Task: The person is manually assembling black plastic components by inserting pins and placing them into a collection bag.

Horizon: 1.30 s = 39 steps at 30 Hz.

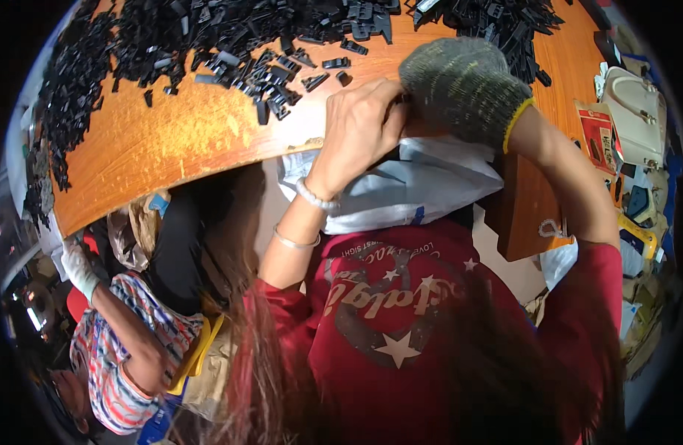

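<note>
My left hand (pixel 358 122), bare and with a bracelet at the wrist, is closed at the near edge of the table, its fingers curled together. Right against it, my right hand (pixel 460 85) wears a dark grey knitted glove with a yellow cuff; its fingers bend down toward the left fingertips. Something dark shows between the two hands, too covered to name. Below them a white plastic bag (pixel 401 185) lies across my lap. Small black plastic parts (pixel 275 85) are scattered just beyond my left hand, a few lying loose near its knuckles.
Large heaps of black plastic parts (pixel 156 37) cover the far and left side of the worn wooden table (pixel 186 137). Another pile (pixel 505 33) lies beyond my right hand. At the left sits a person (pixel 134 348) with a white-gloved hand. A white handbag (pixel 634 115) stands at the right.
</note>
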Each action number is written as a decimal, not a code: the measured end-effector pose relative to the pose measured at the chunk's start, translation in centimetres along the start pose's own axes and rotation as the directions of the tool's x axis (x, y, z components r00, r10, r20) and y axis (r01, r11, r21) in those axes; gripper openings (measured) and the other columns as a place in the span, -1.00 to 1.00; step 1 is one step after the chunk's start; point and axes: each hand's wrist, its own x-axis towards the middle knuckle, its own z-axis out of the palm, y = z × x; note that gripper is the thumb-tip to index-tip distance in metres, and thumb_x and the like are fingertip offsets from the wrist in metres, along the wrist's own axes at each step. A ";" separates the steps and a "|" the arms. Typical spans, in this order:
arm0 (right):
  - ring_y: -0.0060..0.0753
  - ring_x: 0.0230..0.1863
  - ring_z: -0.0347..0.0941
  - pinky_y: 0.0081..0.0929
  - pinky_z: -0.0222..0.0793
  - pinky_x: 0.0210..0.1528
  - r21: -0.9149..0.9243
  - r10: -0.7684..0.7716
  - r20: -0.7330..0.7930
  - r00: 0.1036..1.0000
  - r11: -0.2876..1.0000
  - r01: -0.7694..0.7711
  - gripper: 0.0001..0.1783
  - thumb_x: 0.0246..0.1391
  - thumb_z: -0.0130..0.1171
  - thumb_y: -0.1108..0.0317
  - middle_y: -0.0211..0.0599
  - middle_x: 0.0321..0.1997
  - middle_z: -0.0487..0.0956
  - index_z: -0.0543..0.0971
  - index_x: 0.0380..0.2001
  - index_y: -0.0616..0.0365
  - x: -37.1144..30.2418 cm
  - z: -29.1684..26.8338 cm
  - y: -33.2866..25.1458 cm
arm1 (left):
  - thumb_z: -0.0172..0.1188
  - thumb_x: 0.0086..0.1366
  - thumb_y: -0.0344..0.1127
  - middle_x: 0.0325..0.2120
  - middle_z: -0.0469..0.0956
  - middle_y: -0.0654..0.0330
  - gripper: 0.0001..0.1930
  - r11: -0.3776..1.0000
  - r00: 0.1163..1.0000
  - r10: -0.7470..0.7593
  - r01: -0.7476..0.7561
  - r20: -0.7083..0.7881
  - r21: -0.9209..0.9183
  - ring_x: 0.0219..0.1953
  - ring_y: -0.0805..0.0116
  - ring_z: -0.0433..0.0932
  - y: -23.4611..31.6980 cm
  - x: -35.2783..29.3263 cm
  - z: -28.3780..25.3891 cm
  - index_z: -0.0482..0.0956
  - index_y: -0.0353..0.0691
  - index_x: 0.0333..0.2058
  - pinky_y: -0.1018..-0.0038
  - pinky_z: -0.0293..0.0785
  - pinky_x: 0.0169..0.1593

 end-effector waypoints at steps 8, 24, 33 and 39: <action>-0.24 -0.23 0.53 -0.38 0.47 -0.20 0.092 0.007 -0.357 0.934 0.995 0.028 -0.75 0.02 0.16 0.35 -0.42 -0.20 0.59 0.58 -0.17 0.06 -4.8 -0.1 -1.5 | 0.22 0.13 -0.44 -0.52 0.51 0.15 -0.87 0.996 0.996 -0.085 0.084 -0.022 -0.037 -0.50 0.34 0.57 0.8 -2.3 -1.0 0.53 -0.37 -0.35 0.48 0.44 -0.45; -0.48 -0.14 0.51 -0.54 0.47 -0.09 0.955 0.491 -0.043 0.870 0.275 -0.108 -0.64 0.04 0.16 0.57 -0.27 -0.13 0.56 0.52 -0.03 0.24 -7.7 1.3 -5.0 | 0.21 0.25 -0.38 -0.60 0.58 0.07 -0.80 0.379 0.792 -0.455 0.586 0.408 -0.716 -0.60 0.33 0.61 3.5 -3.3 -0.7 0.51 -0.42 -0.25 0.59 0.48 -0.57; -0.53 -0.36 0.53 -0.51 0.48 -0.25 0.899 0.589 0.239 0.772 0.165 -0.405 -0.65 0.03 0.25 0.38 -0.23 -0.33 0.62 0.55 -0.08 0.23 -9.6 -1.0 -5.8 | 0.23 0.17 -0.25 -0.64 0.58 0.02 -0.77 0.973 0.995 -0.098 0.092 -0.017 -0.211 -0.57 0.23 0.61 1.6 3.6 3.9 0.62 -0.35 -0.43 0.39 0.46 -0.43; -0.63 -0.50 0.49 -0.63 0.44 -0.47 0.918 0.665 0.244 0.706 0.077 -0.390 -0.70 0.09 0.21 0.31 -0.31 -0.42 0.58 0.57 -0.12 0.23 -10.0 -0.3 -5.4 | 0.22 0.14 -0.21 -0.72 0.47 -0.17 -0.66 0.985 0.988 -0.081 0.100 -0.133 0.141 -0.60 -0.10 0.53 2.2 7.3 7.6 0.53 -0.44 -0.61 0.17 0.41 -0.48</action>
